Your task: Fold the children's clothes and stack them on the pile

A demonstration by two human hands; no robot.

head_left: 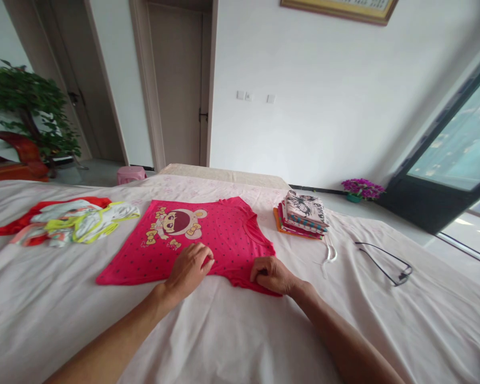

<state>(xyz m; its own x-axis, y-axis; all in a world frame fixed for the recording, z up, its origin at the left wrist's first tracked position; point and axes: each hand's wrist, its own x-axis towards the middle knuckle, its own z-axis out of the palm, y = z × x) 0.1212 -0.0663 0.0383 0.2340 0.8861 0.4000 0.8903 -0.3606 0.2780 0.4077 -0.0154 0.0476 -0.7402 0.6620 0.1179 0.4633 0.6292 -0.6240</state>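
Note:
A pink-red T-shirt with small dark dots and a printed cartoon girl lies spread flat, its neckline to the right and its hem to the left. My left hand is closed at the shirt's near side edge, fingers curled down onto the fabric. At the near sleeve, my right hand has its fingers bent in and pressed together on the cloth. The fingertips of both hands are partly hidden.
A pale sheet covers the surface. Crumpled clothes lie left; a stack of folded clothes stands right, with a white cord beside it. Black-framed glasses rest farther right. A pink stool stands beyond.

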